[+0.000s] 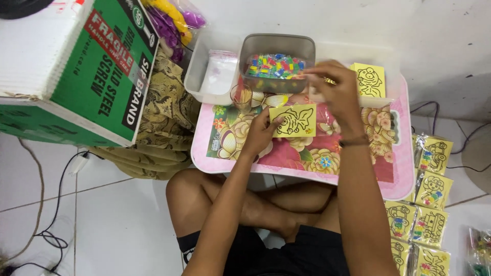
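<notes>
The left hand [261, 134] pinches the left edge of a yellow card [293, 120] printed with a black fish outline, its fingers closed on that edge. The card lies flat on the flowered pink table [404, 174], just below the right hand. The right hand [337, 92] hovers beyond the card, fingers drawn narrow around what looks like a thin clear sleeve [332, 97]; whether they grip it firmly cannot be told.

Just past the right fingers stands a grey tub [276, 48] of small coloured pieces, and beside them to the right lies a second yellow card [369, 80]. A small clear cup [241, 97] sits just beyond the left fingers. A stack of bagged cards [422, 209] lies on the floor, well off to the right.

The card seems light, thin and fairly stiff, likely to bend or crease if squeezed mid-sheet. A light pinch at an edge or corner, as the left fingers have it, suits it best. The clear sleeve is probably slippery and limp, so it wants holding near its open end.
</notes>
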